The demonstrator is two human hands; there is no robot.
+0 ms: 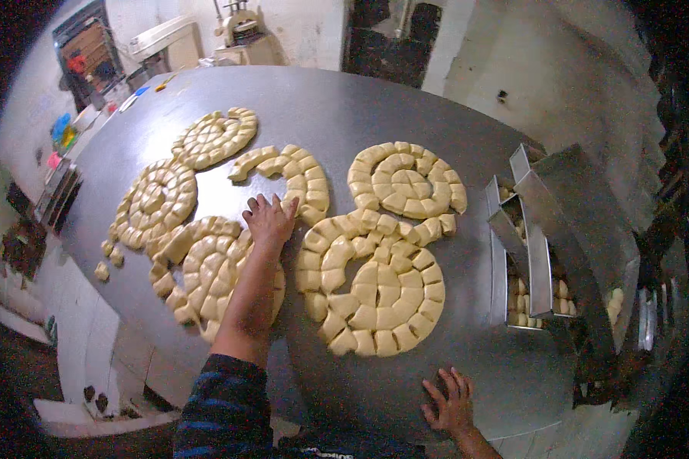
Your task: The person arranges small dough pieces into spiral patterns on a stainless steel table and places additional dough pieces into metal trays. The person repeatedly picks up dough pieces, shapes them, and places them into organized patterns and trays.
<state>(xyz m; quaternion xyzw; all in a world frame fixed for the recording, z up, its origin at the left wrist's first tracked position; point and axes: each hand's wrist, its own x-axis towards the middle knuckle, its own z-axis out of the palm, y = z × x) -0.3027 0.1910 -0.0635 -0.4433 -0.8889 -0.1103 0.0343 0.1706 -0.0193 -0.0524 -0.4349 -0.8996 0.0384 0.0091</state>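
Several coils of cut dough pieces lie on a metal worktable [316, 97]. My left hand [271, 219] reaches out, fingers spread, at the lower left edge of a partly broken-up dough coil [310, 182]; whether a fingertip touches the dough cannot be told. Beneath my left forearm is another dough coil [209, 269], partly hidden by the arm. My right hand [451, 401] is near the table's front edge with its fingers apart and holds nothing. Above it lies a large dough coil [399, 292], and beyond that one a smaller coil [410, 183].
At the right stand metal loaf tins [531, 241], some with dough pieces inside. Two more dough coils lie at the far left, one a scored spiral [156, 201], the other farther back [213, 137]. Small loose dough pieces [101, 271] sit near the left edge.
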